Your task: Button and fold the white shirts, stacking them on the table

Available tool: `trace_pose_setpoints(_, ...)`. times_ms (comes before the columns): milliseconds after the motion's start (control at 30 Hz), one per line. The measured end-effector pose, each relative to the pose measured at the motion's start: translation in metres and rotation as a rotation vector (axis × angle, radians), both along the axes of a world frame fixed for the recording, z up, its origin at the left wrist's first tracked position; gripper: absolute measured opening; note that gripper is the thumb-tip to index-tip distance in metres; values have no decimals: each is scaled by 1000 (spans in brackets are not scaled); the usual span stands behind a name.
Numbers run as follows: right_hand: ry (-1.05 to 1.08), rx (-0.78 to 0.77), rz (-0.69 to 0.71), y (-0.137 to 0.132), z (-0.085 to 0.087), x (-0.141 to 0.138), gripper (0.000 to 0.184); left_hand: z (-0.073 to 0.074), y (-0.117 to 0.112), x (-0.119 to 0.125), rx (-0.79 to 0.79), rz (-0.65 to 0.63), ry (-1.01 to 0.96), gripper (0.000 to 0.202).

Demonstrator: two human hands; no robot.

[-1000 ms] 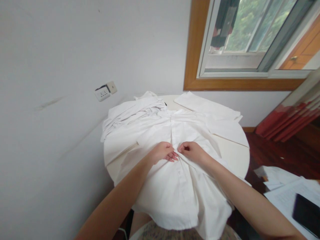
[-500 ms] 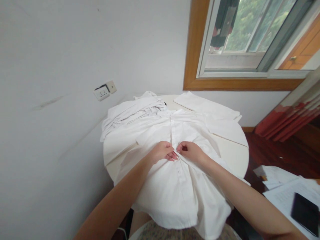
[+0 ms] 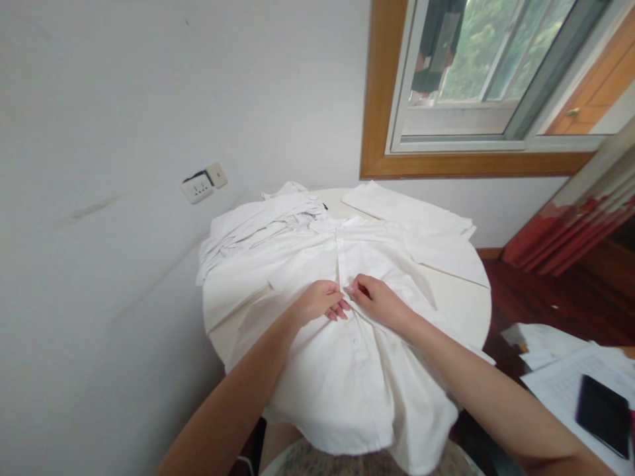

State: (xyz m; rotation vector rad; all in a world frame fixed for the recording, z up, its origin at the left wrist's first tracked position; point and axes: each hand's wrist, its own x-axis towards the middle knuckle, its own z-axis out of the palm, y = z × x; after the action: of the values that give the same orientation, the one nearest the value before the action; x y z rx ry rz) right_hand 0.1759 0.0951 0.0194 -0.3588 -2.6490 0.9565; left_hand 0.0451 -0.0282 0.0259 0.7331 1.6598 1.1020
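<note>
The right hand [image 3: 381, 303] is slightly farther up the shirt [image 3: 327, 390] front than before, its fingertips now closer to the left hand [image 3: 319, 300].

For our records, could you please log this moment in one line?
left hand: holding white cloth shirt | right hand: pinching shirt's front | round white table: underneath

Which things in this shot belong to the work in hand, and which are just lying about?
In the work:
shirt, spread out
left hand, at its front
right hand, likewise
table, under the shirt

Just about:
papers, lower right
black device, on them
socket
curtain
</note>
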Motion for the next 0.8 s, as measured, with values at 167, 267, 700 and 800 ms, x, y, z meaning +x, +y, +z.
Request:
trace_pose_setpoints(167,-103,246,23,-9,2,0,26,0,-1,-3,-7,-15,-11,29)
trace_pose_setpoints(267,-136,312,12,-13,1,-1,27,-2,-1,-4,-11,-20,-31,27)
trace_pose_setpoints(700,-10,-37,100,9,-16,-12,26,2,-2,0,-12,-44,152,13)
trace_pose_setpoints(800,13,-166,112,11,-19,-15,29,1,-1,0,7,-50,183,11)
